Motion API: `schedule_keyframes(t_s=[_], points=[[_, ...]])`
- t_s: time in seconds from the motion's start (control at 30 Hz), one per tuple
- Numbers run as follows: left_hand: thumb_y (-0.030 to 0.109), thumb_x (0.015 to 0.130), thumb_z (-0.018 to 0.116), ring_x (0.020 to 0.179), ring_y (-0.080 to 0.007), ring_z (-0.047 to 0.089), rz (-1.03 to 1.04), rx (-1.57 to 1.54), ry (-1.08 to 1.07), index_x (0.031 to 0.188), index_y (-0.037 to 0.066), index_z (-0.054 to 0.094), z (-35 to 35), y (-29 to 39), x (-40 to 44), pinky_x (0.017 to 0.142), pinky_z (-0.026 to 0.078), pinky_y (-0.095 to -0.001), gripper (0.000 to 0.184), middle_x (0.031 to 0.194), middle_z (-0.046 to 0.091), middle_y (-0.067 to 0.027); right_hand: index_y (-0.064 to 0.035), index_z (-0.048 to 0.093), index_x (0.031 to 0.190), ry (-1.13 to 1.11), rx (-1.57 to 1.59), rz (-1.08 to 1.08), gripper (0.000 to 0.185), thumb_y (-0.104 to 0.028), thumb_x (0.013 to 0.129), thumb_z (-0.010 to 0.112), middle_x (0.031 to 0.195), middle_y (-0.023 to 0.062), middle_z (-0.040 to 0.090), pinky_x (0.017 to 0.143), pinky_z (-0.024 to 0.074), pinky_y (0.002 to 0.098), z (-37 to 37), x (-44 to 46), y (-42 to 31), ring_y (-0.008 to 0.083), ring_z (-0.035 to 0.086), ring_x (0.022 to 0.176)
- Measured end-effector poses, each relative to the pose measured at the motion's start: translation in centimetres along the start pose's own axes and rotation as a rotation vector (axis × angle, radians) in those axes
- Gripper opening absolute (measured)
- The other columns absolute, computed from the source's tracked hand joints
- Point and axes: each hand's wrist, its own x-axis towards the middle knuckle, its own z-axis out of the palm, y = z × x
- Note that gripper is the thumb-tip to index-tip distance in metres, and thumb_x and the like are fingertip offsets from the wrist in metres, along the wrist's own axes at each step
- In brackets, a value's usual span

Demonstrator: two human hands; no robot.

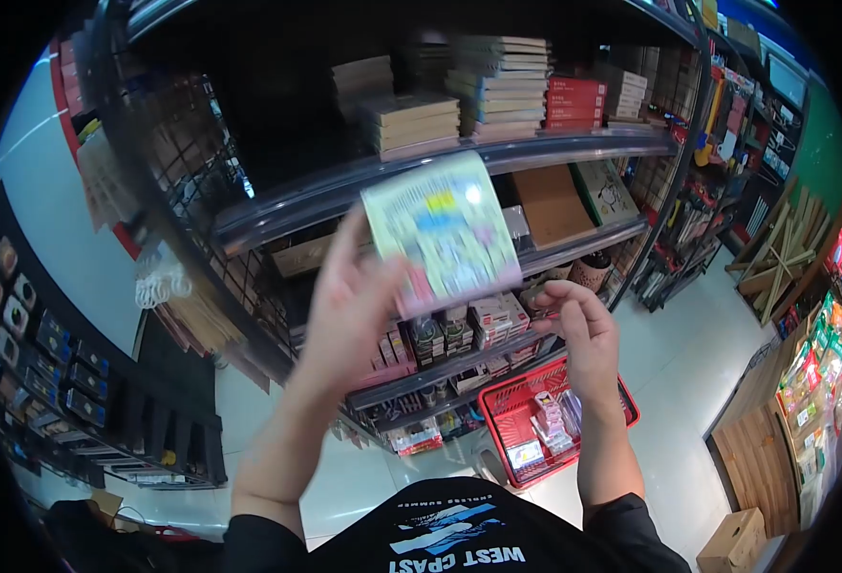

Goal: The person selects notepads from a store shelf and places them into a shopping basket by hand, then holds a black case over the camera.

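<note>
A light green notebook or booklet (445, 234) with a colourful printed cover and a pink lower edge is held up in front of the shelf. My left hand (359, 286) grips it by its left side, thumb across the cover; both are slightly blurred. To the right, my right hand (578, 325) is raised before the lower shelves with fingers curled and thumb near the fingertips; whether anything small is between them is hidden. Below that hand, a red basket (511, 420) on the floor holds several small packages (554, 420).
Stacks of books (502, 86) and red boxes (574, 103) fill the upper shelf. Small boxes (497, 318) line a lower shelf. Hanging goods (53, 353) stand left, a wooden display (760, 430) right, and a cardboard box (734, 542) at the lower right.
</note>
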Motion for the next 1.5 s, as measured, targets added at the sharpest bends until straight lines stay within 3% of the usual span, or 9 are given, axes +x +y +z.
schedule_keyframes(t_s=[0.1,0.37,0.47,0.67,0.73,0.83,1.03,1.17,1.5], points=[[0.011,0.091,0.057,0.104,-0.0238,0.062,0.089,0.031,0.040,0.143,-0.003,0.019,-1.3,4.3,5.4,0.078,0.057,-0.0369,0.066,0.121,0.055,-0.0200,0.0021,0.062,0.109,-0.015,-0.069,-0.001,0.023,-0.016,0.096,0.054,0.098,0.0074,0.066,0.078,0.0501,0.0247,0.9,-0.1,0.4,0.0100,0.061,0.089],[0.013,0.091,0.049,0.089,-0.0243,0.063,0.035,0.311,0.196,0.144,0.002,0.017,-4.0,6.3,17.5,0.069,0.055,-0.0339,0.063,0.113,0.056,-0.0203,0.0038,0.065,0.106,-0.028,-0.171,0.150,0.025,-0.018,0.095,0.057,0.090,0.0037,0.068,0.064,0.0451,0.0206,1.3,-2.4,5.2,0.0054,0.054,0.071],[0.019,0.093,0.044,0.073,-0.0176,0.059,-0.083,0.480,0.224,0.142,0.008,0.027,-4.2,6.4,19.1,0.055,0.045,-0.0281,0.053,0.105,0.060,-0.0142,0.0026,0.063,0.109,-0.069,-0.228,0.221,0.027,-0.019,0.096,0.054,0.098,0.0084,0.068,0.073,0.0514,0.0261,0.3,-3.3,6.9,0.0117,0.064,0.087],[0.031,0.091,0.047,0.100,-0.0214,0.053,-0.223,0.760,0.184,0.144,0.010,0.029,-3.1,5.8,19.5,0.082,0.043,-0.0387,0.060,0.116,0.056,-0.0102,0.0026,0.063,0.109,-0.042,-0.204,0.299,0.027,-0.019,0.097,0.053,0.098,0.0081,0.068,0.077,0.0511,0.0263,-0.1,-4.7,8.7,0.0130,0.064,0.092],[0.037,0.091,0.049,0.119,-0.0249,0.044,-0.102,0.891,0.222,0.148,0.011,0.025,-3.0,4.8,19.5,0.099,0.033,-0.0418,0.067,0.123,0.052,-0.0086,0.0029,0.063,0.109,-0.036,-0.212,0.305,0.027,-0.019,0.097,0.054,0.098,0.0078,0.068,0.077,0.0510,0.0263,-0.1,-4.9,9.1,0.0129,0.064,0.092],[0.041,0.088,0.054,0.125,-0.0277,0.040,-0.065,0.764,0.161,0.150,0.009,0.021,-3.4,4.4,19.7,0.104,0.028,-0.0425,0.076,0.128,0.049,-0.0140,0.0028,0.064,0.108,-0.034,-0.235,0.278,0.026,-0.019,0.097,0.054,0.096,0.0068,0.068,0.075,0.0505,0.0255,0.1,-4.6,9.2,0.0110,0.063,0.086],[0.036,0.089,0.056,0.120,-0.0253,0.046,0.259,0.981,-0.005,0.145,0.001,0.030,-3.1,3.1,18.4,0.104,0.030,-0.0349,0.071,0.131,0.047,-0.0245,0.0028,0.066,0.105,-0.005,-0.324,0.162,0.025,-0.018,0.095,0.056,0.093,0.0057,0.069,0.074,0.0482,0.0231,1.3,-0.5,5.5,0.0086,0.061,0.083],[0.030,0.090,0.052,0.120,-0.0237,0.047,0.100,0.738,-0.007,0.142,0.001,0.036,-2.5,3.2,18.5,0.103,0.032,-0.0312,0.062,0.130,0.050,-0.0217,0.0032,0.066,0.105,-0.034,-0.322,-0.013,0.025,-0.017,0.094,0.056,0.092,0.0061,0.070,0.076,0.0487,0.0244,3.1,2.3,2.5,0.0097,0.062,0.084],[0.024,0.091,0.048,0.124,-0.0265,0.046,0.303,0.823,0.051,0.142,0.000,0.034,-2.0,1.6,19.2,0.103,0.032,-0.0330,0.059,0.131,0.051,-0.0217,0.0019,0.061,0.112,-0.001,-0.705,-0.683,0.027,-0.014,0.092,0.055,0.104,0.0144,0.067,0.077,0.0503,0.0314,8.3,15.6,-5.4,0.0228,0.066,0.088]])
